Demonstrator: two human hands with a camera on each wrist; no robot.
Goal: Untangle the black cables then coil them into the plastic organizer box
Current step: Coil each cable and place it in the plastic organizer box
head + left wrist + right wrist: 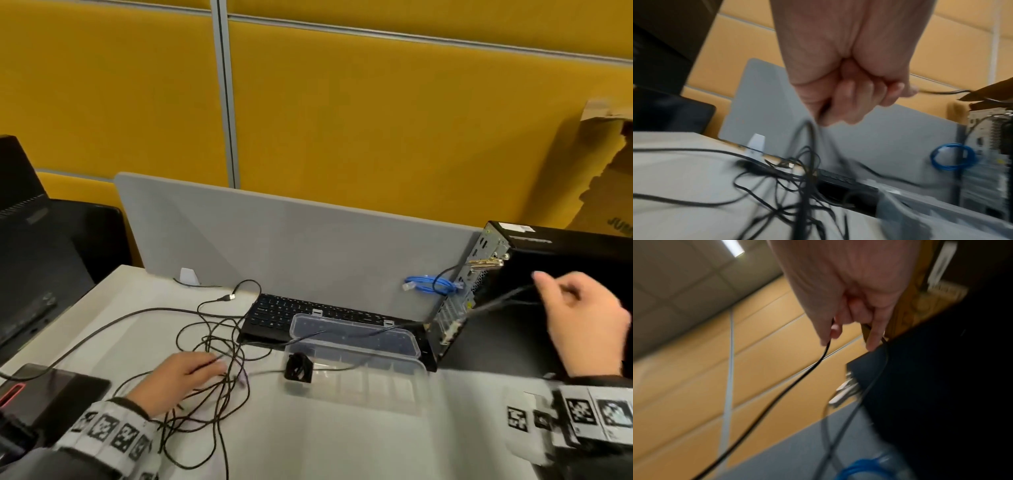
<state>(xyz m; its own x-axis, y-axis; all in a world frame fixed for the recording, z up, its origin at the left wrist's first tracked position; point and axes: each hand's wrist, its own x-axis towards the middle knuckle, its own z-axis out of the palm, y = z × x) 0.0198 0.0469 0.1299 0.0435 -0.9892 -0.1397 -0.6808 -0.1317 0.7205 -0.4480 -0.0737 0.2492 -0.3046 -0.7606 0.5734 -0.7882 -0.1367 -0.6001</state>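
Note:
A tangle of thin black cables (224, 380) sprawls over the left half of the white desk. My left hand (212, 366) rests on the tangle; in the left wrist view its fingers (849, 100) are curled round black strands (803, 186). My right hand (548, 287) is raised beside the computer tower and pinches one black cable (496, 301), which runs down across the open lid of the clear plastic organizer box (376, 394). The right wrist view shows that cable (797, 378) leaving the thumb and fingers (838, 331). A small black item (298, 368) sits at the box's left end.
A black keyboard (274, 308) lies behind the box against a grey divider (291, 240). A black computer tower (565, 267) stands at the right, with a blue cable coil (431, 285) at its back. A dark flat device (58, 390) lies front left.

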